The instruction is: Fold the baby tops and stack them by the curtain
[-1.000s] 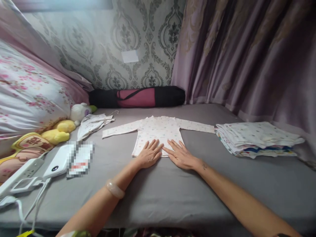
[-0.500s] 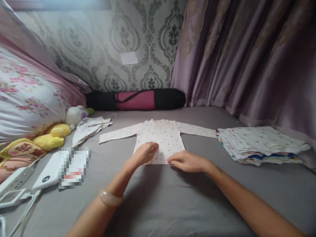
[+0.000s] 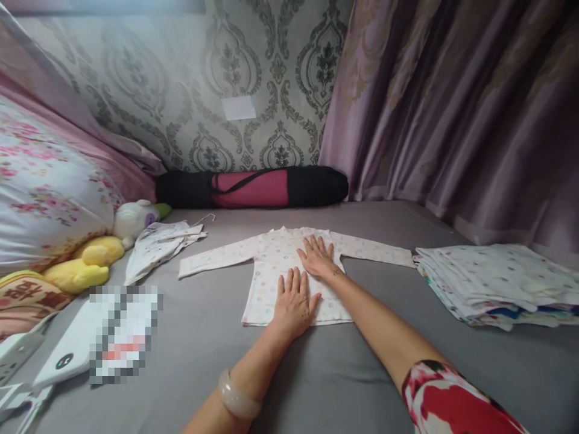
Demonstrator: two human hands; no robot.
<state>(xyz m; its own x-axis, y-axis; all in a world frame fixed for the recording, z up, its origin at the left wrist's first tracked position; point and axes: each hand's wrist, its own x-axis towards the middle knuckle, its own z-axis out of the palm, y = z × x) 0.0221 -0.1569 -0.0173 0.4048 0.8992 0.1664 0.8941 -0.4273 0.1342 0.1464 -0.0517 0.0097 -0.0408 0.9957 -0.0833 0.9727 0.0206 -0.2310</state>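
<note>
A small white long-sleeved shirt with coloured dots [image 3: 271,259] lies spread flat on the grey bed sheet [image 3: 362,374], sleeves out to both sides. My left hand [image 3: 293,301] rests flat on its lower middle, fingers stretched out and together. My right hand [image 3: 317,256] lies flat on the chest part, further up, fingers spread. Neither hand grips anything. A pale bangle [image 3: 237,399] sits on my left wrist.
A stack of folded clothes [image 3: 493,280] lies at the right. A crumpled white garment [image 3: 158,244] and plush toys [image 3: 85,265] are at the left, with a white device [image 3: 63,355] nearer. A black and pink roll bag [image 3: 253,187] lies against the wall; curtains [image 3: 452,102] hang on the right.
Both hands left the shirt's hem and moved up onto the shirt. The right hand reached furthest, to the chest. The view shifted closer.
</note>
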